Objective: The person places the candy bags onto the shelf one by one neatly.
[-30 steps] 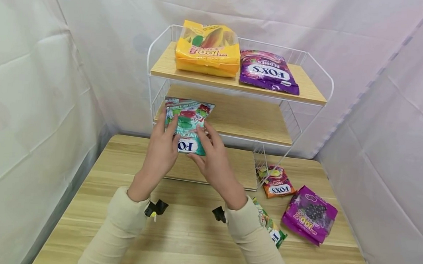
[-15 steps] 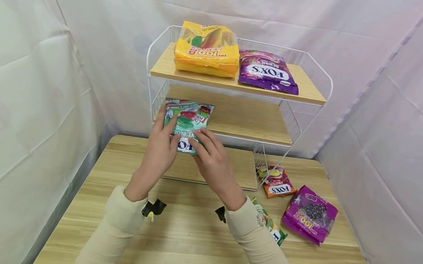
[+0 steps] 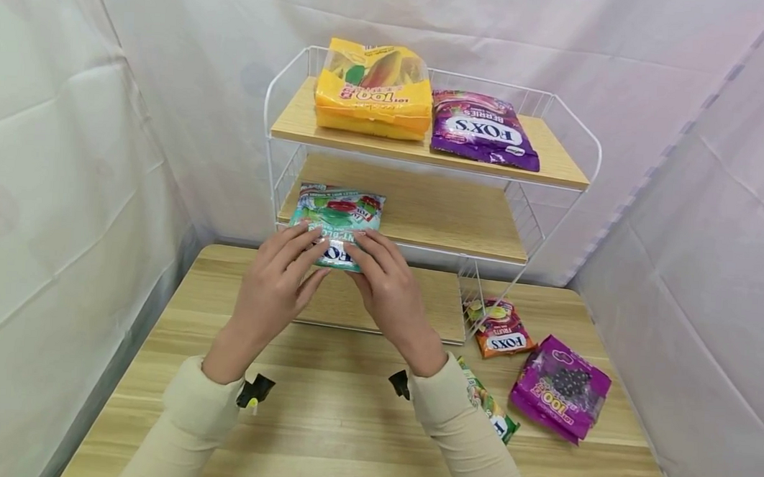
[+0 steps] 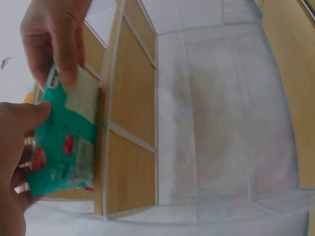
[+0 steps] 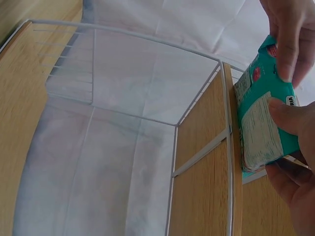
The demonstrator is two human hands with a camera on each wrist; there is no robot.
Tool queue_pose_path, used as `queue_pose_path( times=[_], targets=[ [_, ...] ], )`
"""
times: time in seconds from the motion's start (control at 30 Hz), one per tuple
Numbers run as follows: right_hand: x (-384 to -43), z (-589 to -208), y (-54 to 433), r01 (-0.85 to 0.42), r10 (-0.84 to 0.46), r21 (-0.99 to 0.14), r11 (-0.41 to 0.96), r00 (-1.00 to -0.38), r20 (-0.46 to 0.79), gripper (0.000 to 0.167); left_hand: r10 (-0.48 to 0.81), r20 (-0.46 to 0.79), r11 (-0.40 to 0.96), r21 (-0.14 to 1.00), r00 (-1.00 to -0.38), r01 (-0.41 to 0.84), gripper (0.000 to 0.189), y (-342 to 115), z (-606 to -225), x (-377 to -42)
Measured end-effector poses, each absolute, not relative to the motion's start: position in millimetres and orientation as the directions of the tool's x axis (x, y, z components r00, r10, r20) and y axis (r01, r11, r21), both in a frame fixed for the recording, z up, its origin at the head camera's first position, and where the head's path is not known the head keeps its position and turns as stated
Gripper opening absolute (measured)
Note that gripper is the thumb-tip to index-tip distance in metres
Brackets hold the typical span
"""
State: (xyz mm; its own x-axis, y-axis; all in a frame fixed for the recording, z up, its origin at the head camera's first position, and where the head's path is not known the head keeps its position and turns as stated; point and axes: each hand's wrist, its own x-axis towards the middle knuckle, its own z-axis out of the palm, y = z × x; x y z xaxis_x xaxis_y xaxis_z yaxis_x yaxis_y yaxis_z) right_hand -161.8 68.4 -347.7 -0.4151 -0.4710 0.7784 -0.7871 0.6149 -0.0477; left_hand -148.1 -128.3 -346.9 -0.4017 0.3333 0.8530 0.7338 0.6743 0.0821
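Note:
A teal Fox's candy bag point(image 3: 341, 211) lies at the left front of the middle shelf in the head view, its near end jutting past the shelf edge. My left hand point(image 3: 276, 272) grips the near left corner, thumb below and fingers on top. On the near right corner my right hand point(image 3: 389, 286) holds on the same way. Both wrist views show the candy bag point(image 4: 64, 132) from underneath, against the shelf board's edge, with a thumb pressed to its underside. In the right wrist view the candy bag point(image 5: 266, 113) shows a pale printed panel.
A yellow candy bag point(image 3: 373, 97) and a purple Fox's bag point(image 3: 485, 132) sit on the top shelf of the white wire rack point(image 3: 600, 160). On the table at right lie an orange-red Fox's bag point(image 3: 500, 331), a purple candy bag point(image 3: 558, 392) and a green bag point(image 3: 486, 402).
The teal candy bag has tipped flatter onto the middle shelf. My left hand has slid from its left side down to the near corner; the right hand has also shifted to the near edge.

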Motion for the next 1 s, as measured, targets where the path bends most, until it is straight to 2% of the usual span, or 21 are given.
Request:
queue_pose_path(
  times=[0.13,0.23,0.43,0.63,0.8,1.0],
  targets=[
    [-164,-345,69,-0.786,-0.475,-0.053,0.616,-0.424,0.771,0.036,0.353,0.864,0.676,0.031,-0.36,0.737,0.037,-130,-350,-152],
    [-166,-341,69,-0.789,-0.486,-0.058,0.611,-0.433,0.759,0.035,0.351,0.868,0.687,0.016,-0.351,0.727,0.037,-130,-351,-155],
    [-171,-336,71,-0.788,-0.502,-0.072,0.611,-0.457,0.735,0.035,0.351,0.865,0.709,0.006,-0.36,0.705,0.036,-127,-351,-162],
    [-176,-333,71,-0.786,-0.491,-0.104,0.61,-0.477,0.729,0.035,0.33,0.861,0.7,0.051,-0.387,0.712,0.035,-125,-347,-170],
    [-180,-331,70,-0.79,-0.493,-0.122,0.601,-0.486,0.721,0.035,0.339,0.87,0.685,0.032,-0.358,0.728,0.032,-126,-346,-179],
    [-186,-331,71,-0.785,-0.497,-0.123,0.607,-0.497,0.712,0.034,0.379,0.845,0.675,0.028,-0.378,0.737,0.033,-127,-345,-188]
  ],
)
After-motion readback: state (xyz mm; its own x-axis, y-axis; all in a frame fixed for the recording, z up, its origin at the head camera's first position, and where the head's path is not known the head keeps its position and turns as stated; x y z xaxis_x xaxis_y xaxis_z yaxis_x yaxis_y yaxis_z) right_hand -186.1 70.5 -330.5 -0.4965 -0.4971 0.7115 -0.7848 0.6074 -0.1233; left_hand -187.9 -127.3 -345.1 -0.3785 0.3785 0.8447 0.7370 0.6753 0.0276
